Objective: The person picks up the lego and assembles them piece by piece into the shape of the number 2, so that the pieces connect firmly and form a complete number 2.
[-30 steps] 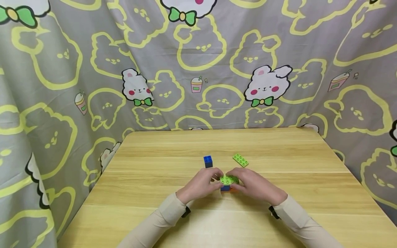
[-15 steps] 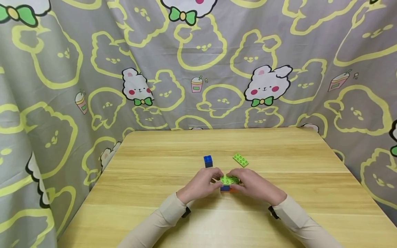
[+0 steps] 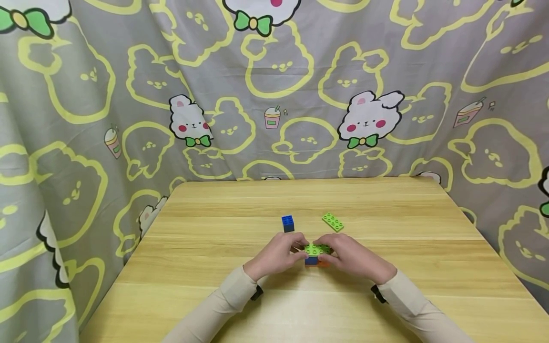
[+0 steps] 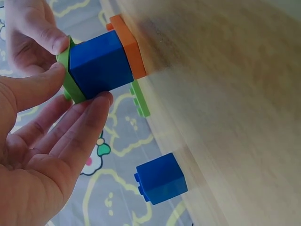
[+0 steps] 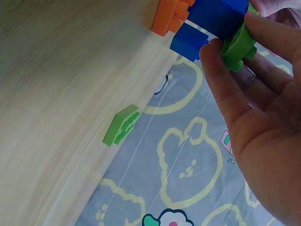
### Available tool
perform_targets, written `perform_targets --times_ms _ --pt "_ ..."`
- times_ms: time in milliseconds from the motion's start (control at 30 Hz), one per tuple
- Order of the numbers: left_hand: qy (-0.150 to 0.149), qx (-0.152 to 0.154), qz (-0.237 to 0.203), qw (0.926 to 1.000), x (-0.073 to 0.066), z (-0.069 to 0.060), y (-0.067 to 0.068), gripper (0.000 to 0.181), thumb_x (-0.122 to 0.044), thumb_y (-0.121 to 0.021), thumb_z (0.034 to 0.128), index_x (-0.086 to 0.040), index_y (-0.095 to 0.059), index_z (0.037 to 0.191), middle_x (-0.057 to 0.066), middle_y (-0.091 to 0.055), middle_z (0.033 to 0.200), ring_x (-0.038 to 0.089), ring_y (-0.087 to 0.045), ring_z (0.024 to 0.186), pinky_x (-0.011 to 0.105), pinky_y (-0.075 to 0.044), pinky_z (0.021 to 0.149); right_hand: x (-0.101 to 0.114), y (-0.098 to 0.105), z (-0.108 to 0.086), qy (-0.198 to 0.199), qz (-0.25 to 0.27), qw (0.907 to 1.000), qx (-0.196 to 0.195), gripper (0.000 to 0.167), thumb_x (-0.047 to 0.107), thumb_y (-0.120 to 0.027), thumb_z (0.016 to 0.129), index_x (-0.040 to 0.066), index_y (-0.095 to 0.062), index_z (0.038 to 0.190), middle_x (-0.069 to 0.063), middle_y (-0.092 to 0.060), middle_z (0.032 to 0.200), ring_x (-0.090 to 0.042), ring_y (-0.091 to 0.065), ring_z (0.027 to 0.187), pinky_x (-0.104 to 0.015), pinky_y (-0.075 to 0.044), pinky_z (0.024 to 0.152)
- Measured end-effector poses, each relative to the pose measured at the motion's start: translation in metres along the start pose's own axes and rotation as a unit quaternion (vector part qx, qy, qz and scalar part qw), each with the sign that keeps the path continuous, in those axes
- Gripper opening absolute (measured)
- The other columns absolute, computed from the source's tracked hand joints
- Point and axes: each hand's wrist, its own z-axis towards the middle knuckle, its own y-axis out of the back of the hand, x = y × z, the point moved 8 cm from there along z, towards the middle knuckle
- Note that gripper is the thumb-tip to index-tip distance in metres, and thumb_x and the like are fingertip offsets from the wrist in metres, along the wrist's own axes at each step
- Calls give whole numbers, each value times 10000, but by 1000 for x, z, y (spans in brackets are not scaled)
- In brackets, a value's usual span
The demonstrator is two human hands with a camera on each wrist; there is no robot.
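Flanking the stacked green plate, left grip and right grip pinch it.

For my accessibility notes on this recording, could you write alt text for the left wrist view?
A left hand and a right hand grip a flat green brick on a blue block, with an orange block beneath, all seen sideways. A separate blue block and a second green brick sit on the wooden table.
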Motion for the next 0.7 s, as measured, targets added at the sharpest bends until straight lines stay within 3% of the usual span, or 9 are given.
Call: perform_targets --times_ms 333,700 --pt "-31 -13 -70 10000 2 0 1 122 -133 -752 943 -107 -711 1055 14 -766 1033 34 -707 927 206 -565 827 0 0 -1 -24 98 9999 22 309 165 -698 984 44 -695 1268 -69 -720 1239 -203 -683 1136 -394 -568 939" --pt "21 50 31 10000 2 1 0 127 -153 -740 955 -109 -709 1070 4 -764 1036 23 -699 923 189 -555 823 4 1 -1 213 -171 9996 82 326 150 -686 990 24 -687 1291 -58 -720 1176 -184 -694 1067 -355 -585 886"
